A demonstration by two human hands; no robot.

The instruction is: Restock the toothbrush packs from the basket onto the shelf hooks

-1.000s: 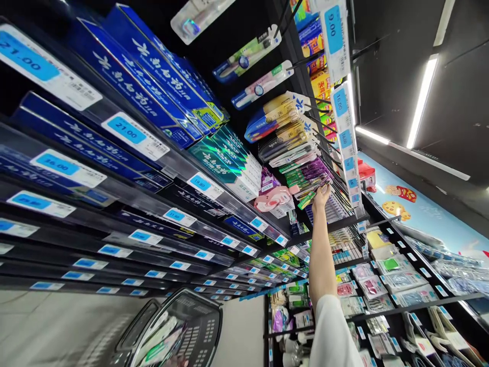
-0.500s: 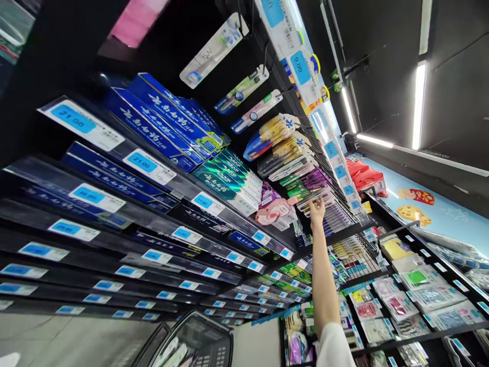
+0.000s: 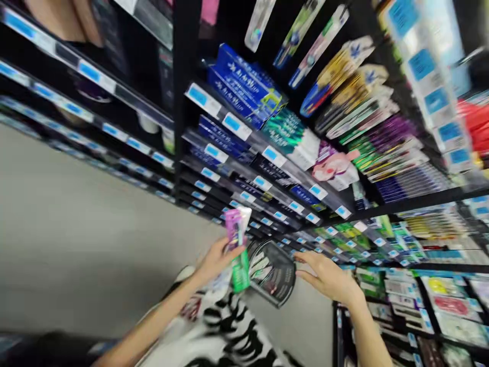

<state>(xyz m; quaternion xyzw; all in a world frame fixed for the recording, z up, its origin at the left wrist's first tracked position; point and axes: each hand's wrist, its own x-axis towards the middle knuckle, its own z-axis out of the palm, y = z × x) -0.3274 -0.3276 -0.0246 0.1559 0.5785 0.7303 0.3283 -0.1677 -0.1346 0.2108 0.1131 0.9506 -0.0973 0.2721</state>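
Observation:
My left hand [image 3: 217,257], low in the middle, is closed around toothbrush packs [image 3: 235,227]. Purple and white ends stick up above the fingers, and a green end hangs below; blur hides how many there are. To the right, my right hand [image 3: 324,272] holds nothing, its thumb and fingers apart. Between and beyond the two hands stands a dark shopping basket [image 3: 282,300] with several pale packages [image 3: 261,267] in it. Matching purple and green toothbrush packs [image 3: 385,142] hang on hooks at the upper right.
Blue toothpaste boxes [image 3: 244,84] and teal boxes [image 3: 288,133] stand on the tiered shelf above my hands. Price labels run along the shelf edges. More shelving [image 3: 382,306] rises at lower right. Grey floor [image 3: 95,229] spreads to the left.
One arm was reaching up to the hanging toothbrush packs; now both hands are low near the basket, with packs in the left. The view has swung downward and to the left.

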